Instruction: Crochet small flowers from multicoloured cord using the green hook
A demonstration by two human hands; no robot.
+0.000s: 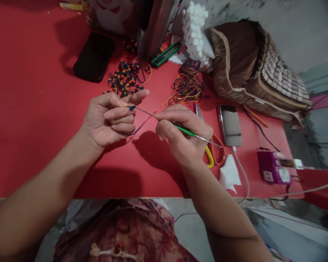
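Two bare hands joined by a thin crochet hook above a red desk (30, 109).

Nearest the camera, the right hand (184, 136) has its fingers closed around the green grip of the crochet hook (184, 130). The hook's long axis runs from lower right up to upper left, and its metal tip touches the small blue knotted piece (131, 108). That piece lies to the left of the right hand, pinched between thumb and forefinger of the left hand (109, 118), whose other fingers are curled in. This makes the left hand the nearer one to it. A dark thread (144, 123) sags between the hands. Just right of them lie scissors (215, 153), a tissue (229, 174) and a phone (230, 125). Farther back sit a heap of knotted pieces (124, 80), a tangle of coloured threads (187, 85) and a brown bag (251, 69).
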